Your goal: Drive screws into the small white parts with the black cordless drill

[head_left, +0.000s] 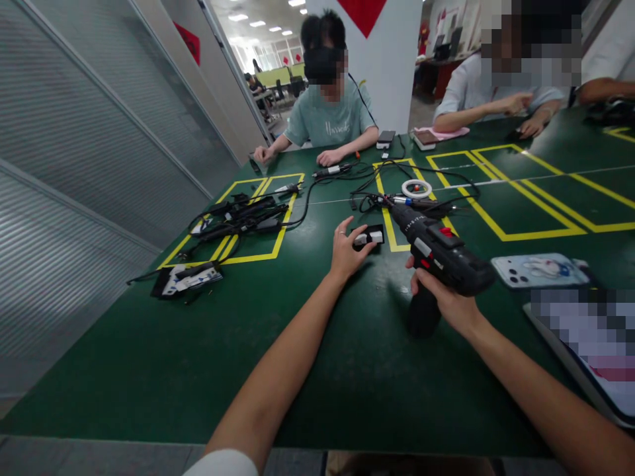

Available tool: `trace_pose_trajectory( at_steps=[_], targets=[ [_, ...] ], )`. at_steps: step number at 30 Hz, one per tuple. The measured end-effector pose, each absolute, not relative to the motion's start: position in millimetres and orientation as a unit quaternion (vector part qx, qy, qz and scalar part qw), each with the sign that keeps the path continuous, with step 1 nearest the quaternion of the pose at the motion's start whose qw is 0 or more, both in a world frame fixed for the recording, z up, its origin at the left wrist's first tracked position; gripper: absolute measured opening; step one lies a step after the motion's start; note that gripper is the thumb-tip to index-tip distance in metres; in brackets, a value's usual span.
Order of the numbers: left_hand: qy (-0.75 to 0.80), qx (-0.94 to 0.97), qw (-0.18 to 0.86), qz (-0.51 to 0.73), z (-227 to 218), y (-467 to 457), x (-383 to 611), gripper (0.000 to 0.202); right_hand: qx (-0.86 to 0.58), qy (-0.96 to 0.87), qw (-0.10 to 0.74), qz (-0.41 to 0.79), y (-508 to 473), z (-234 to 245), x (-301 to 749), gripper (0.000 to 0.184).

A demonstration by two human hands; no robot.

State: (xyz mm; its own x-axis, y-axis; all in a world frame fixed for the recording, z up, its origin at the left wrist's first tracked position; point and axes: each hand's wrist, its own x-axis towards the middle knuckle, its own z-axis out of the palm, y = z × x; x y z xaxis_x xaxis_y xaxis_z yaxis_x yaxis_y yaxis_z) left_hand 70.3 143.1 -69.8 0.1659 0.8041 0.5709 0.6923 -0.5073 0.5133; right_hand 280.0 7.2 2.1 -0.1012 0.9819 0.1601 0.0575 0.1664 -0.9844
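Note:
My right hand (444, 301) is wrapped round the grip of a black cordless drill (439, 254) with red buttons, its nose pointing up and left toward the middle of the table. My left hand (346, 251) rests on the green table (208, 357) with its fingers pinched on a small black and white part (370, 237). The drill's tip is a little to the right of that part, just above it.
A heap of black cables and adapters (238, 218) lies in a yellow-taped box at left, more parts (186, 279) before it. A white tape roll (416, 189) sits behind the drill. A phone (538, 270) lies at right. Other people sit across the table.

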Motion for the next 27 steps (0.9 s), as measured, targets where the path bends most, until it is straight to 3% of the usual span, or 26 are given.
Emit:
trace_pose_trajectory(
  at_steps=[9,16,27],
  targets=[
    [0.445,0.788,0.051,0.422,-71.7,151.6,74.0,0.033,-0.453,-0.592,0.48,0.463,3.6,2.6,270.3,0.022],
    [0.447,0.776,0.156,0.417,-75.3,159.3,73.8,0.023,-0.447,-0.608,0.484,0.444,3.4,2.3,267.5,0.019],
    [0.459,0.748,0.189,0.441,-80.2,193.5,39.6,0.016,-0.463,-0.565,0.477,0.489,12.0,4.2,268.0,0.018]
  ],
)
